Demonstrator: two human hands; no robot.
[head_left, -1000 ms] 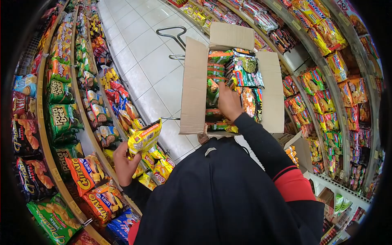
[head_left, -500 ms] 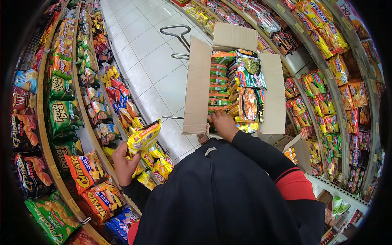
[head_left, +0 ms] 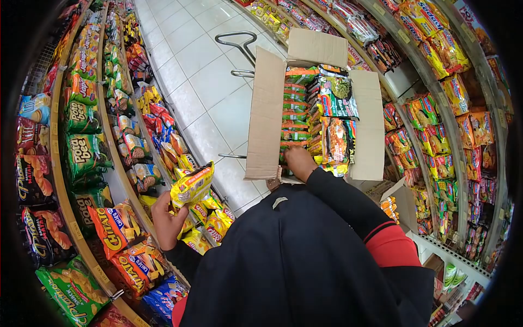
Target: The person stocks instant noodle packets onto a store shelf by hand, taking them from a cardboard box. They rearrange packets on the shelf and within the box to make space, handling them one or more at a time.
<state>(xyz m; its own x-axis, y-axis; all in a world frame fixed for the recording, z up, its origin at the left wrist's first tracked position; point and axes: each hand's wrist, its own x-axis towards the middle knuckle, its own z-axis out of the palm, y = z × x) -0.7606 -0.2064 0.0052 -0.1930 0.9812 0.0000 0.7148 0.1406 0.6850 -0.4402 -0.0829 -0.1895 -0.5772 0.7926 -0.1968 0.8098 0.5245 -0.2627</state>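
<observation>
Bright, even light; floor glare; fisheye warp, black corners; hands sl. soft.

The left hand (head_left: 168,218) holds a yellow packet (head_left: 193,186) near the left shelf (head_left: 117,177). The right hand (head_left: 299,163) is inside the open box (head_left: 265,114), at the near end of a row of green-orange packets (head_left: 295,116). The box stands above the tiled floor (head_left: 210,87).
</observation>
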